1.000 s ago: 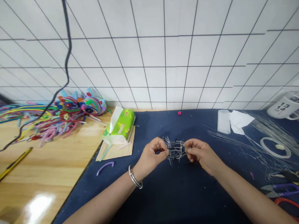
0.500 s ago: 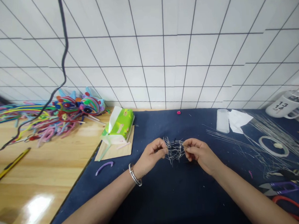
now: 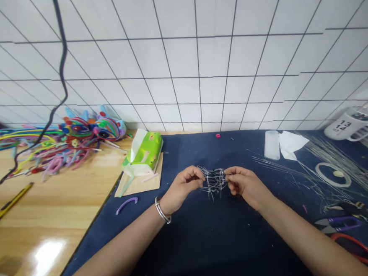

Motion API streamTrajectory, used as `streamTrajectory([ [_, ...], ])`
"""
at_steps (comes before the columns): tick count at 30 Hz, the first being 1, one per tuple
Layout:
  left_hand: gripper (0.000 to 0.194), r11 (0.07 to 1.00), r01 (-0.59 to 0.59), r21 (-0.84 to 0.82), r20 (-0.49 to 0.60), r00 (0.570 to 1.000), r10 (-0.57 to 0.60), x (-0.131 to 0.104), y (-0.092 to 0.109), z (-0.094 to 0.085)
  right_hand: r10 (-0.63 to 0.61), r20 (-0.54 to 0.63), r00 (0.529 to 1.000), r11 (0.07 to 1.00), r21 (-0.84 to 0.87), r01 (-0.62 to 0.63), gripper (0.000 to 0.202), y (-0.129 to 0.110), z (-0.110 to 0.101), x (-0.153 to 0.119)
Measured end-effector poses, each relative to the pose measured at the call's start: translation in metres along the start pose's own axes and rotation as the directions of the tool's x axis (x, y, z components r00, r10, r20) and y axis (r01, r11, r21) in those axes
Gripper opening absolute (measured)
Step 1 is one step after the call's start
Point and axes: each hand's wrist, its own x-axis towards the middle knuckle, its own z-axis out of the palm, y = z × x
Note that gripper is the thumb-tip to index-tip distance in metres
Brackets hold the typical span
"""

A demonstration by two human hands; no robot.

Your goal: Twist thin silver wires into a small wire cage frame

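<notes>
A small wire frame [image 3: 215, 181] of thin silvery wires, with loose ends sticking out, is held between my two hands above the dark blue cloth [image 3: 210, 245]. On its left side, my left hand [image 3: 184, 187] pinches wire ends between thumb and fingers; a silver bracelet [image 3: 162, 211] is on that wrist. My right hand [image 3: 245, 184] grips the frame's right side with thumb and forefinger, the other fingers curled.
Left: tissue pack [image 3: 147, 151] on a board, purple strip [image 3: 127, 204], yellow cutter [image 3: 10, 204], colourful pipe cleaners [image 3: 55, 151]. Right: loose wires [image 3: 340, 160], tape ring [image 3: 333, 175], purple snips [image 3: 338, 224], red-handled tool [image 3: 352, 244], mug [image 3: 343, 127]. A black cable [image 3: 62, 71] hangs at upper left.
The whole view has shifted slightly. The fingers of my left hand have moved a little up and left along the frame's wire ends. My right hand keeps its grip.
</notes>
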Motion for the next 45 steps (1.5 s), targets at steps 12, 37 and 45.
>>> streamTrajectory([
  [12, 0.010, 0.935, 0.172, -0.311, 0.005, 0.984, -0.179, 0.003, 0.000, -0.005, -0.037, -0.086, 0.996, 0.999, -0.032, 0.035, 0.018, 0.000, 0.000, -0.003],
  [37, 0.007, 0.959, 0.048, -0.281, 0.008, 0.999, -0.047, -0.001, 0.008, -0.004, -0.189, 0.040, 0.981, 0.975, -0.107, 0.193, 0.010, -0.006, -0.005, -0.007],
  [45, 0.008, 0.974, -0.227, -0.007, -0.023, 0.974, 0.227, -0.006, 0.010, -0.004, -0.326, 0.139, 0.935, 0.899, -0.259, 0.352, 0.009, -0.014, -0.006, -0.013],
])
